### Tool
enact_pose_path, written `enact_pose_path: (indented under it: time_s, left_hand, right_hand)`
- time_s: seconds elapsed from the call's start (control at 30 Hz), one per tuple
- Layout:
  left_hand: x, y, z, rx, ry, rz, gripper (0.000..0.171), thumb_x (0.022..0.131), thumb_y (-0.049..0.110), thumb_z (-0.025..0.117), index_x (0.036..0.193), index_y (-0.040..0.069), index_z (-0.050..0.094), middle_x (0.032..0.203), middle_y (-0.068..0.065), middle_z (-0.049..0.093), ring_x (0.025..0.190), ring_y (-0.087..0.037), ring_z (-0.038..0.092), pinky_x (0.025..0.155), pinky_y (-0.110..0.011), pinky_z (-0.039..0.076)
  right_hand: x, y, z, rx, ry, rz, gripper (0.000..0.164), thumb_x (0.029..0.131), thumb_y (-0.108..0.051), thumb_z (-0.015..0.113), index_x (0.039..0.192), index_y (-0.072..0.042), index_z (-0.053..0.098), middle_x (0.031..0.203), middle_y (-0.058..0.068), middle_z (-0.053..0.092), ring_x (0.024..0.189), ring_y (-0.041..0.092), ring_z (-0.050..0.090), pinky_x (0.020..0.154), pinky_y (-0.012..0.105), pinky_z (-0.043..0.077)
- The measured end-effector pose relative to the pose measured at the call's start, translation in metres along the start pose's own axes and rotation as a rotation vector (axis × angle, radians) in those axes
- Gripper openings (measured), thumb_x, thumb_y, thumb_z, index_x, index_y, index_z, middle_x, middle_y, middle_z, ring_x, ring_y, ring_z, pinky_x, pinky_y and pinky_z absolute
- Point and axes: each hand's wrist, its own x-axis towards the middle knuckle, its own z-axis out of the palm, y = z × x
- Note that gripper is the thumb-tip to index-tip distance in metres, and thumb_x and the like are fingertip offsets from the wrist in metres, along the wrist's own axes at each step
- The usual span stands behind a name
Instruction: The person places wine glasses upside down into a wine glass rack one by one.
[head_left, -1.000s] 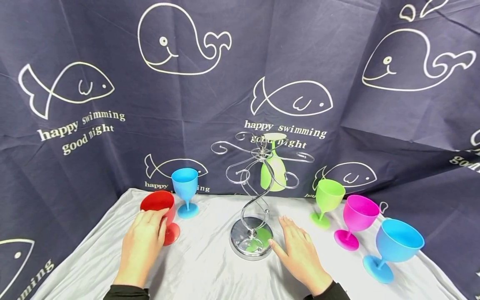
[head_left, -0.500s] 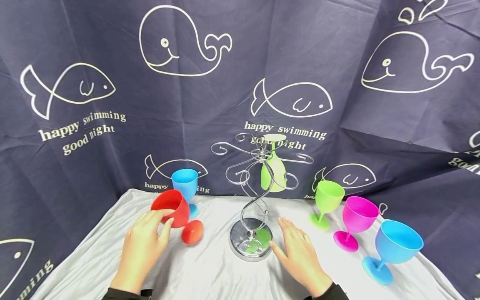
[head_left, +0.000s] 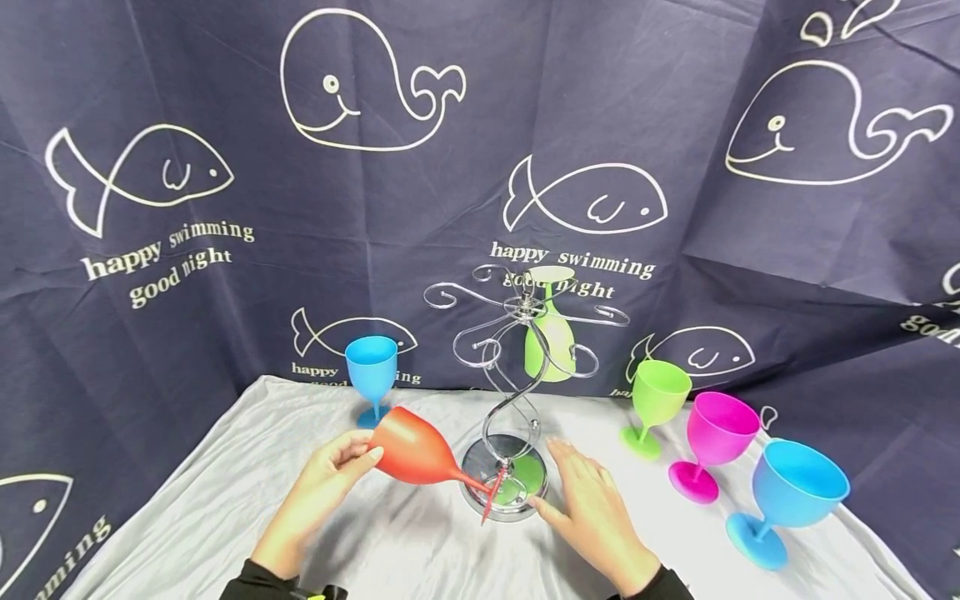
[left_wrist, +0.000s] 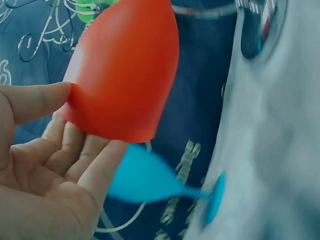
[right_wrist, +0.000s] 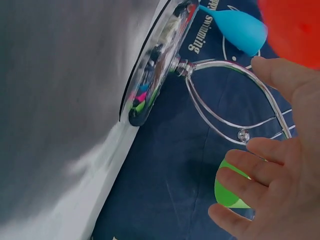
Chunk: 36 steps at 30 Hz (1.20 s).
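Note:
In the head view a red goblet (head_left: pixel 417 448) lies tipped in the air, its stem and foot pointing right, across the round chrome base. My left hand (head_left: pixel 330 483) pinches its rim, thumb on one side and fingers on the other, as the left wrist view also shows on the red goblet (left_wrist: pixel 125 70). Beside the base my right hand (head_left: pixel 596 508) lies with its fingers extended, holding nothing. The chrome stemware rack (head_left: pixel 517 400) stands in the middle with curled arms. One green goblet (head_left: pixel 551 346) hangs upside down from it at the back.
A blue goblet (head_left: pixel 372 371) stands behind the left hand. To the right stand a green goblet (head_left: pixel 658 392), a magenta goblet (head_left: pixel 720 429) and another blue goblet (head_left: pixel 797 483). White cloth (head_left: pixel 405 550) covers the table, with a dark printed curtain (head_left: pixel 450 208) behind.
My left hand has lifted the red goblet and moved it right, toward the rack, turning it from upright to tipped over. The right hand stays almost in place.

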Motion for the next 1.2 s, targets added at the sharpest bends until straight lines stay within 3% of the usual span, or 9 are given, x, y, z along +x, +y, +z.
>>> enact_pose_path:
  time_s: [0.07,0.23,0.37,0.57,0.7,0.83,0.97,1.07,1.2]
  left_hand:
    - [0.000,-0.004,0.004,-0.115,-0.110,-0.029,0.035,0.098,0.011,0.062,0.126,-0.008,0.057,0.108,-0.010,0.067,0.101,-0.012,0.063,0.092,-0.026,0.049]
    - [0.001,-0.012,0.019,-0.398,-0.365,-0.087,0.025,0.102,0.009,0.055,0.124,-0.002,0.056,0.110,-0.004,0.067,0.105,-0.017,0.066,0.099,-0.031,0.050]
    - [0.000,-0.016,0.035,-0.560,-0.482,-0.147,0.020,0.103,0.007,0.052,0.122,0.004,0.057,0.110,-0.003,0.067,0.104,-0.018,0.067,0.101,-0.036,0.050]
    - [-0.002,-0.024,0.050,-0.636,-0.514,-0.246,0.021,0.101,0.006,0.054,0.122,-0.001,0.053,0.112,-0.006,0.065,0.100,-0.017,0.067,0.099,-0.036,0.051]
    - [-0.004,-0.029,0.055,-0.678,-0.502,-0.291,0.024,0.101,0.006,0.054,0.123,-0.003,0.052,0.115,-0.009,0.065,0.101,-0.019,0.067,0.099,-0.038,0.051]
    - [-0.006,-0.032,0.059,-0.727,-0.528,-0.302,0.026,0.102,0.005,0.052,0.126,-0.005,0.051,0.117,-0.010,0.065,0.105,-0.022,0.066,0.099,-0.039,0.051]
    - [-0.007,-0.034,0.064,-0.785,-0.594,-0.297,0.022,0.103,0.003,0.049,0.123,-0.001,0.055,0.115,-0.010,0.065,0.103,-0.021,0.066,0.099,-0.040,0.051]
    - [-0.009,-0.035,0.070,-0.810,-0.638,-0.295,0.024,0.104,0.002,0.047,0.124,0.000,0.058,0.115,-0.009,0.066,0.103,-0.021,0.066,0.098,-0.041,0.052]
    - [-0.013,-0.035,0.077,-0.813,-0.672,-0.327,0.035,0.103,0.003,0.047,0.137,-0.005,0.051,0.121,-0.012,0.066,0.106,-0.024,0.066,0.098,-0.044,0.052]
  right_hand:
    - [0.000,-0.002,0.000,0.010,0.008,-0.014,0.076,0.081,-0.040,0.081,0.139,0.000,0.055,0.138,0.014,0.058,0.125,0.036,0.056,0.099,0.057,0.045]
    - [0.002,-0.005,0.002,0.046,0.017,-0.031,0.073,0.077,-0.032,0.082,0.138,-0.002,0.057,0.137,0.012,0.061,0.125,0.031,0.057,0.101,0.052,0.044]
    - [0.002,-0.007,0.004,0.134,0.071,-0.083,0.074,0.072,-0.024,0.085,0.138,-0.004,0.058,0.137,0.010,0.061,0.126,0.029,0.057,0.099,0.050,0.044]
    - [0.002,-0.013,0.003,0.369,0.101,-0.101,0.074,0.077,-0.018,0.084,0.144,-0.011,0.054,0.145,0.005,0.055,0.131,0.024,0.053,0.105,0.038,0.041]
    - [0.005,-0.018,0.002,0.562,0.126,-0.154,0.064,0.082,-0.009,0.080,0.141,-0.008,0.057,0.141,0.010,0.058,0.132,0.022,0.053,0.111,0.025,0.035]
    - [0.004,-0.025,0.003,0.802,0.141,-0.157,0.055,0.082,0.007,0.076,0.134,-0.002,0.062,0.135,0.014,0.062,0.130,0.022,0.055,0.110,0.024,0.037]
    - [-0.001,-0.030,0.006,0.943,0.201,-0.085,0.050,0.074,0.020,0.073,0.118,-0.003,0.071,0.112,0.003,0.071,0.101,0.009,0.065,0.084,0.020,0.052]
    - [-0.003,-0.034,0.006,0.958,0.246,-0.034,0.045,0.071,0.024,0.069,0.103,-0.008,0.074,0.091,-0.005,0.068,0.079,0.001,0.056,0.059,0.022,0.048]
    - [-0.003,-0.040,0.003,0.937,0.275,-0.003,0.041,0.074,0.020,0.072,0.101,-0.009,0.075,0.089,-0.003,0.070,0.081,0.002,0.059,0.064,0.021,0.050]
